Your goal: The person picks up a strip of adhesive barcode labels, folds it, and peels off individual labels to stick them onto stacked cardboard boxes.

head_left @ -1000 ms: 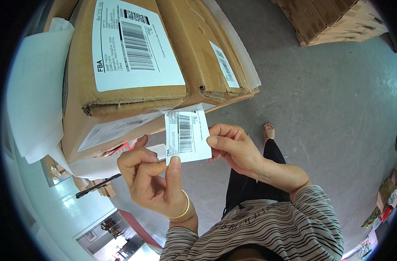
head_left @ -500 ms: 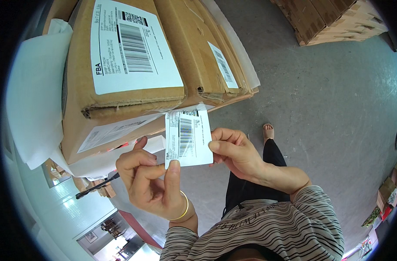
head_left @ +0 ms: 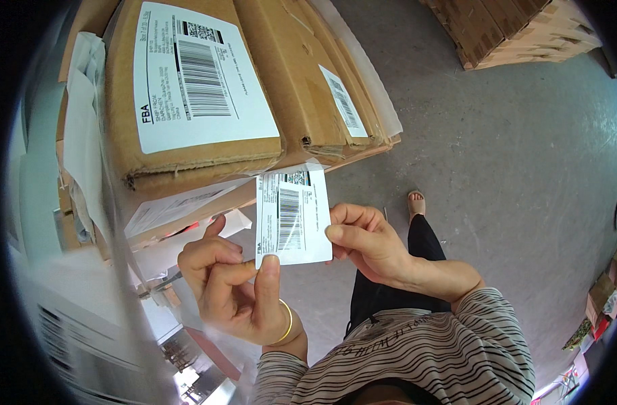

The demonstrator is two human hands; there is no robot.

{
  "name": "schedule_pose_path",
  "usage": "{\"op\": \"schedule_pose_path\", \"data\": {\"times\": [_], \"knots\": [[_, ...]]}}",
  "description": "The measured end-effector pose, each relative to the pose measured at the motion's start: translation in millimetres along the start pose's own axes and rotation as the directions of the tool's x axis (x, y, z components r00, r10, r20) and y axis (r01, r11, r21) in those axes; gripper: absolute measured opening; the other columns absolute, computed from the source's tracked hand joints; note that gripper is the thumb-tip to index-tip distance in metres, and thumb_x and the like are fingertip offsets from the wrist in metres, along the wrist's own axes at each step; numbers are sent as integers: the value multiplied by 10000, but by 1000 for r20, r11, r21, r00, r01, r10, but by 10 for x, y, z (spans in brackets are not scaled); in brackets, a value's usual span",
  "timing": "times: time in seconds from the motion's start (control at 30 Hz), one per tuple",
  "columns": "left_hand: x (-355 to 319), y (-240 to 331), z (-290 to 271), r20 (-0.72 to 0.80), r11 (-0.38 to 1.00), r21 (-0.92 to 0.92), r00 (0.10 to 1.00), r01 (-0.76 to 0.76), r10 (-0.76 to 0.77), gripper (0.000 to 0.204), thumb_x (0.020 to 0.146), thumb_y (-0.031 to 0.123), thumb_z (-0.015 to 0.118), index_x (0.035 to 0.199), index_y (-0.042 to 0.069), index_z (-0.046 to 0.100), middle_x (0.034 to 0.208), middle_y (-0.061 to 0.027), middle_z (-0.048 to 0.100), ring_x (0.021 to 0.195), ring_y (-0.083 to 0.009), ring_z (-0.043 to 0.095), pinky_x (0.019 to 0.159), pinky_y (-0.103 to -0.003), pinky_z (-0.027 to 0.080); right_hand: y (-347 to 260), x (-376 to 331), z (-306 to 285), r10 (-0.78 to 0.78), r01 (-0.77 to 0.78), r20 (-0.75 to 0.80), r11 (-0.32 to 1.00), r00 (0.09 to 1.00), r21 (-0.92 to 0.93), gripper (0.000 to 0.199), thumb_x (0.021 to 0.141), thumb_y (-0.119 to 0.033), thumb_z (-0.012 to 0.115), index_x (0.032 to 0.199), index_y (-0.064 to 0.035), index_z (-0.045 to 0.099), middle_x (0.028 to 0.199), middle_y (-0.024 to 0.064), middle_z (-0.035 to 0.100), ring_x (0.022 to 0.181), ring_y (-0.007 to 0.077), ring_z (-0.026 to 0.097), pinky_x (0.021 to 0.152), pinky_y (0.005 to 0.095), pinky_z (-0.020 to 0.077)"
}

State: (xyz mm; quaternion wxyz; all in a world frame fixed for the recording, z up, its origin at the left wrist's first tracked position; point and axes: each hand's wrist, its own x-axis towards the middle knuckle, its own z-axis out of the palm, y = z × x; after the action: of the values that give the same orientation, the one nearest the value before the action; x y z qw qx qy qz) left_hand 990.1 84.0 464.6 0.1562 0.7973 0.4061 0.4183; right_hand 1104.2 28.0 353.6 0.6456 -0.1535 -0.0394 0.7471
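Observation:
A white shipping label [head_left: 297, 216] with a barcode stretches between my hands, just below the near edge of the stacked boxes. My left hand [head_left: 237, 287] pinches its lower left corner between thumb and finger. Along the right edge, the thumb and fingers of my right hand [head_left: 369, 241] grip it. The label's top edge meets or overlaps the near edge of a brown cardboard box [head_left: 200, 152]; I cannot tell whether it sticks there. On that box's top lies a larger barcode label [head_left: 203, 81]. Another label [head_left: 183, 204] is on its near side, partly in shadow.
Beside the first box stands a second brown carton [head_left: 281, 74] with a smaller label [head_left: 343, 104]. A blurred white sheet [head_left: 72, 324] with dark bars hangs at lower left. More cartons [head_left: 511, 30] are stacked at the far right on the grey floor [head_left: 518, 169].
A blurred white sheet with bars has come in at the left, and the white paper there has shifted. My hands keep nearly the same place and hold on the label.

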Motion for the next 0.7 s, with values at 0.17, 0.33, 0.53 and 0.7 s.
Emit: {"op": "schedule_pose_path", "data": {"times": [0.17,0.33,0.53,0.7], "knots": [[-25,-47,-113,73,987,160,997,1,-13,146,657,-60,634,733,6,528,863,-145,491,811,-205,499,948,-519,466,-1,-15,0,-10,10,-6,1000,1000,9,136,906,-154,630,911,-19,625,771,22,610,681,85,534,655,253,466],[-194,-259,-14,-220,998,-65,975,-19,5,470,687,-42,658,1129,-75,501,1072,-267,544,952,-299,552,903,-472,477,6,-37,25,-12,12,1,1000,1000,12,132,907,-148,628,914,-17,625,765,23,608,676,82,541,648,247,479],[-118,-168,0,-118,999,-24,992,-38,35,265,607,9,698,821,14,544,923,-152,514,835,-226,500,767,-373,417,-3,-76,-7,-37,37,-16,999,999,6,123,906,-143,631,918,-21,625,760,16,608,672,74,550,647,236,483],[-77,-144,-76,-109,999,9,993,-38,38,174,550,48,734,616,71,574,823,-76,492,752,-176,463,667,-298,374,23,-97,37,-33,33,4,999,999,32,133,909,-157,634,926,-26,626,761,13,612,668,70,553,642,232,484]]}}
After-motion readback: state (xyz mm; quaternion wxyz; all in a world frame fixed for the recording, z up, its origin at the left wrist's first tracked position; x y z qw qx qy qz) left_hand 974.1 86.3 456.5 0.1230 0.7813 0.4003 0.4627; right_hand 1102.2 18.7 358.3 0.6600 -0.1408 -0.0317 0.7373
